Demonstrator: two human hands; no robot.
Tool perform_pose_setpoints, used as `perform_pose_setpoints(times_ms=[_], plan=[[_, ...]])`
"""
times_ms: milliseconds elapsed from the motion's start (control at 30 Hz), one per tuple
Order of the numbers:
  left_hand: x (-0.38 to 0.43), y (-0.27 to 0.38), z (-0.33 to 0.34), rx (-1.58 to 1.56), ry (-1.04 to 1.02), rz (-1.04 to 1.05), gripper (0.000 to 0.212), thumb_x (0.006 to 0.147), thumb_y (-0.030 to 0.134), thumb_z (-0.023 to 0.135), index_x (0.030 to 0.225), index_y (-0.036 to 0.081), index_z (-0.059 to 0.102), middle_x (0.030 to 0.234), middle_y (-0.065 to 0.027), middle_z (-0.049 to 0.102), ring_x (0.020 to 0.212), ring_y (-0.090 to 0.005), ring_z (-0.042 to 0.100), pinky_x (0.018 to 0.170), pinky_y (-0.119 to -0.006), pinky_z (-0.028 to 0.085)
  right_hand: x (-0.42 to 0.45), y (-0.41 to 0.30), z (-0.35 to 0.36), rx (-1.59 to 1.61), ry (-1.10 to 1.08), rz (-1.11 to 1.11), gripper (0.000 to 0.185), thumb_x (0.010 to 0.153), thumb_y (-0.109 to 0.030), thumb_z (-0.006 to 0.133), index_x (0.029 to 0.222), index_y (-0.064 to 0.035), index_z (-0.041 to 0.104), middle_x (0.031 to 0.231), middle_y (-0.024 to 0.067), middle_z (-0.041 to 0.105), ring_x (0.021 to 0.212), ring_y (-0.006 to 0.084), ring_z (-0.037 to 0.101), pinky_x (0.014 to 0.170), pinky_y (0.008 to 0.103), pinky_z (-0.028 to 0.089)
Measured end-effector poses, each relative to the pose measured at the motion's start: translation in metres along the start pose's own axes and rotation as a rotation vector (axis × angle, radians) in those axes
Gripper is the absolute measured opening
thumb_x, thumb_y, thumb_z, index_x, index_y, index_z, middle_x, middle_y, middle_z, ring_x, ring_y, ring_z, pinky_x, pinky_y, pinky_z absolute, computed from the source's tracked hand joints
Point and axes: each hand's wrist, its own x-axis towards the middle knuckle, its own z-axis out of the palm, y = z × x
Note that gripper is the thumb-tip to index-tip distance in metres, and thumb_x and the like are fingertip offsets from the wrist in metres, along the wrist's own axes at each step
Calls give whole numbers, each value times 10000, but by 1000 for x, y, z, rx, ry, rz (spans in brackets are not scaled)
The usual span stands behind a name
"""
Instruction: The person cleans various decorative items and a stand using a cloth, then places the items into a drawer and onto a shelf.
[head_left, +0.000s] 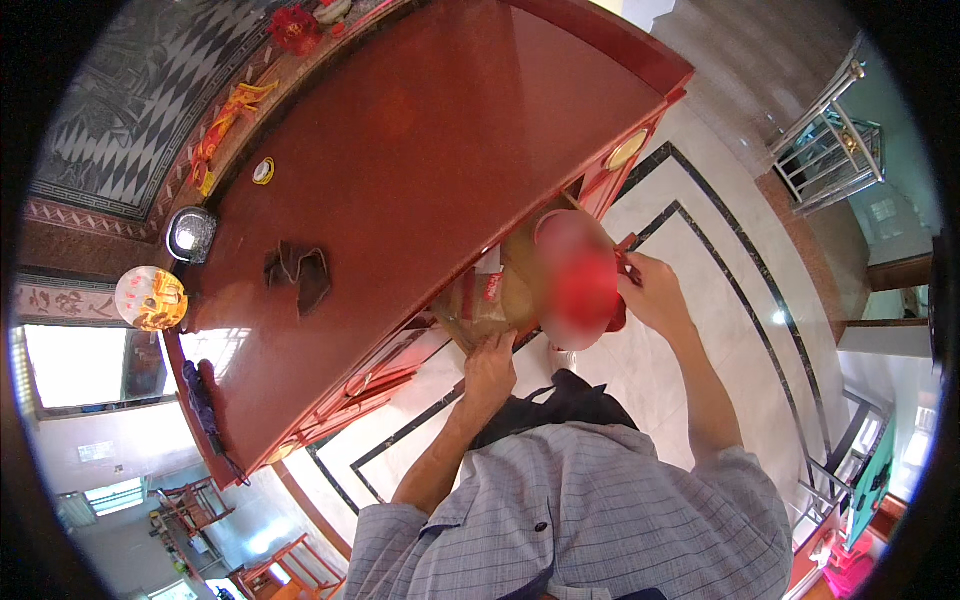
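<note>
A drawer (450, 315) stands pulled out from the front of a red wooden sideboard (450, 135). My left hand (491, 367) grips the drawer's near edge, its fingers partly hidden. Inside lies a small packet (491, 289) with red and white printing, among pale items too unclear to name. To the right, my right hand (652, 292) has its fingers closed on the edge of a red object (589, 281) above the drawer's right part. Blur covers most of that object, so its kind cannot be made out. It hides much of the drawer.
On the sideboard top lie a dark cloth item (298, 274), a small round tin (263, 171) and a folded dark umbrella (202, 405). A round printed fan (151, 298) and a silvery box-like object (191, 235) are at its left end. Metal railings (832, 142) rise at right.
</note>
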Motion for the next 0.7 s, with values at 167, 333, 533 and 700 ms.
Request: perform_pose_setpoints(times_ms=[167, 333, 533, 700], plan=[[-16, 19, 9, -34, 4, -13, 332, 914, 41, 629, 1241, 42, 682, 1051, -195, 709, 944, -416, 701, 831, -491, 579, 23, 24, 24, -57, -38, -9, 296, 878, -234, 671, 1022, 22, 708, 823, 248, 716, 783, 438, 711, 728, 510, 561], [-13, 13, 8, -147, -49, -3, 299, 952, 159, 690, 1227, 43, 692, 1058, -199, 723, 916, -421, 704, 811, -491, 578, 19, 33, 18, 13, 21, 9, 265, 878, -204, 680, 1020, 16, 719, 821, 238, 716, 768, 409, 709, 718, 481, 558], [90, 21, 34, -649, -43, -238, 581, 970, 417, 722, 1398, 43, 600, 1170, -230, 716, 1076, -366, 709, 887, -452, 557, -3, 69, -24, 100, 124, 213, 273, 888, -164, 691, 1085, 24, 717, 741, 171, 686, 655, 274, 666, 639, 399, 518], [157, 6, 98, -811, -13, -522, 809, 932, 540, 731, 1525, 45, 489, 1303, -250, 665, 1205, -345, 651, 973, -453, 534, -24, 71, -34, 201, 163, 273, 276, 898, -152, 694, 1106, 28, 714, 695, 146, 676, 589, 221, 640, 581, 376, 499]])
